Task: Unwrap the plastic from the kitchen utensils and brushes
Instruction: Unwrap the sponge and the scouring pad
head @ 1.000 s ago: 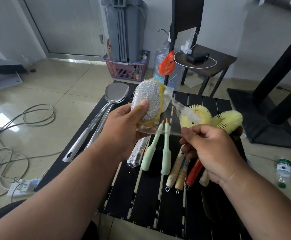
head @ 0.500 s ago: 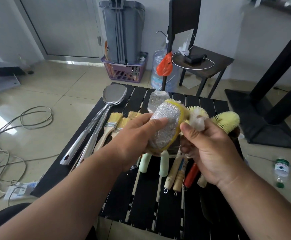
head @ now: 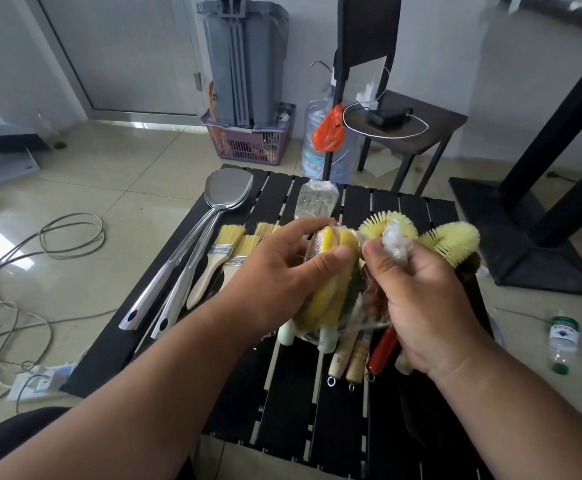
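In the middle of the frame, above the black slatted counter (head: 293, 403), the left hand (head: 275, 282) grips a sponge scrubber (head: 331, 285) with yellow foam edge and a silver glittering side, seen edge-on. It is partly inside clear wrinkled plastic (head: 369, 306). The right hand (head: 421, 296) pinches the bunched top of this plastic between thumb and fingers.

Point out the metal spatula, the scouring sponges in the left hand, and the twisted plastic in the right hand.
metal spatula (head: 228, 192): head view, on its flat blade.
scouring sponges (head: 331, 289): head view, on a yellow edge.
twisted plastic (head: 396, 241): head view, on the bunched top.
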